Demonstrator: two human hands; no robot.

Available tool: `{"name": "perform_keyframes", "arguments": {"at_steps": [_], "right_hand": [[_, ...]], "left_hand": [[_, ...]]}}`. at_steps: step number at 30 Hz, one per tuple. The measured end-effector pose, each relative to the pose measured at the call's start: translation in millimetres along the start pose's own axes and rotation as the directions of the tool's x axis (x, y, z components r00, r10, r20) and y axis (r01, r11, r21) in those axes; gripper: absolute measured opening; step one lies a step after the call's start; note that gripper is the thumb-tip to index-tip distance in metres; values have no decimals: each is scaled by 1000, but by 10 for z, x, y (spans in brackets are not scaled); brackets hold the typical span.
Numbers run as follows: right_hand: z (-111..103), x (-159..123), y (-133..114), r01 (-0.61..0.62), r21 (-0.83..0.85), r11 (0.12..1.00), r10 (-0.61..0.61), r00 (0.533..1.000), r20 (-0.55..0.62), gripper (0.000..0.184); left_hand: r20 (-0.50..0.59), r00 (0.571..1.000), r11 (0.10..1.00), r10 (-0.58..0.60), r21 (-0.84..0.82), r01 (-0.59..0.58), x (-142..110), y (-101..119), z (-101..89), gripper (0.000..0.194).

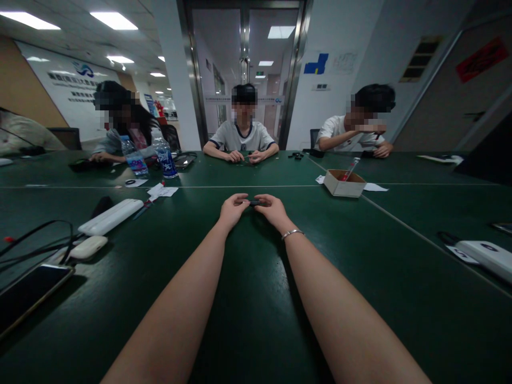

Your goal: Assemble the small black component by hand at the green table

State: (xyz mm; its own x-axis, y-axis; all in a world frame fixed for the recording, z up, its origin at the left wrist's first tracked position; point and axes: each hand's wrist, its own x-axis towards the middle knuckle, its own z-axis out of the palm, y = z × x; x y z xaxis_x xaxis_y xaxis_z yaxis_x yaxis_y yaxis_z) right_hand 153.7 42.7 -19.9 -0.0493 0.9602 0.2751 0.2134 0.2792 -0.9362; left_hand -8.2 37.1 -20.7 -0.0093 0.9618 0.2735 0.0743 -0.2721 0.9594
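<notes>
Both my arms reach forward over the dark green table (248, 298). Between my fingertips is a small, dark, narrow object (255, 202), held level just above or on the tabletop; its kind is too small to make out. My left hand (234, 210) pinches its left end with thumb and fingers. At the other end, my right hand (272, 209) grips it the same way. A silver bracelet (293, 233) circles my right wrist.
A small open box (344, 186) stands ahead on the right. Two water bottles (136, 160) are at the far left. Nearer left lie a white power bank (112, 217), cables and a phone (36, 288). Another white device (486, 256) lies right. Several people sit across the table.
</notes>
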Motion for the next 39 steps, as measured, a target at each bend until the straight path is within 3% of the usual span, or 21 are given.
{"name": "perform_keyframes", "arguments": {"at_steps": [5,19,39], "right_hand": [[-57,-30,-92,-112,193,975,108,994,30,24],[-94,-52,-181,-208,246,947,204,978,43,3],[-71,-17,-124,-149,227,962,135,988,76,29]], "left_hand": [[-12,1000,1000,-1,-2,1,-12,26,-8,30],[37,997,997,67,-30,-66,-53,71,-13,30],[31,992,991,122,-50,-120,-100,154,9,29]]}}
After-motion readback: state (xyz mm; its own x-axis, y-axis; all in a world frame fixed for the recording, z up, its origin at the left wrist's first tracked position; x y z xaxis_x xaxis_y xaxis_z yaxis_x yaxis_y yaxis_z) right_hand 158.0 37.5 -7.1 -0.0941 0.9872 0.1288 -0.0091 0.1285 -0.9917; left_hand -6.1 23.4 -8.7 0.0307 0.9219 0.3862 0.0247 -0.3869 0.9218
